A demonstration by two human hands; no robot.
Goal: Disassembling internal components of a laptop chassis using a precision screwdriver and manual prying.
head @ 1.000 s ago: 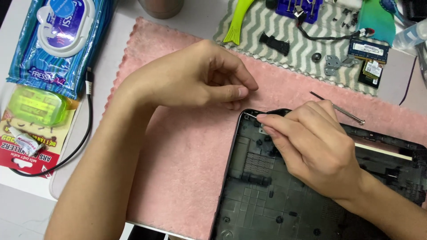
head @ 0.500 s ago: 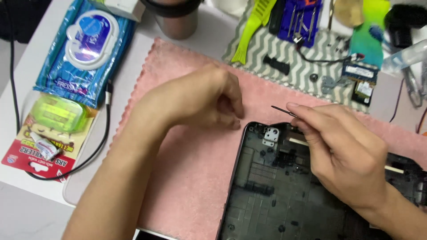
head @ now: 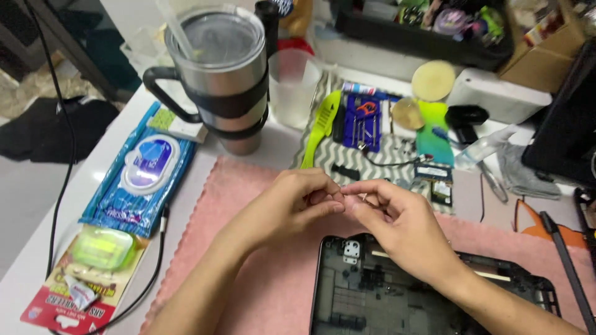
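Towel (head: 248, 273), pink, terry cloth, spread flat over white tabletop (head: 112, 161); bears most of the work.
Shell (head: 403, 298), black plastic, rectangular, hollowed like a laptop base, lying open side up on the towel at lower right; small silver metal hinge bracket (head: 352, 250) at its upper left corner.
Tumbler (head: 217, 74), large, stainless steel, with black handle, black bands and clear lid with straw; upright beyond the towel's far edge.
Wipes pack (head: 139, 170), blue soft plastic with white flip lid, flat on the tabletop, left of the towel.
Mat (head: 323, 158), grey and white zigzag pattern, beyond the towel; carries lime-green plastic pry tool (head: 321, 127), blue tool pouch (head: 363, 121) and green memory boards (head: 437, 180).
Cup (head: 295, 87), clear plastic, just right of the tumbler.
Card packet (head: 81, 279), red and yellow, with lime-green plastic case on top, near left front edge.
Cable (head: 158, 248), thin, black, running along the towel's left edge.
Left hand (head: 292, 205), above the towel, fingers curled, thumb and forefinger pinched together at the tips.
Right hand (head: 397, 226), above the shell's upper left corner, fingers curled, thumb and forefinger pinched, tips touching those of the left hand.
Item between the pinched fingertips: too small to tell, if any.
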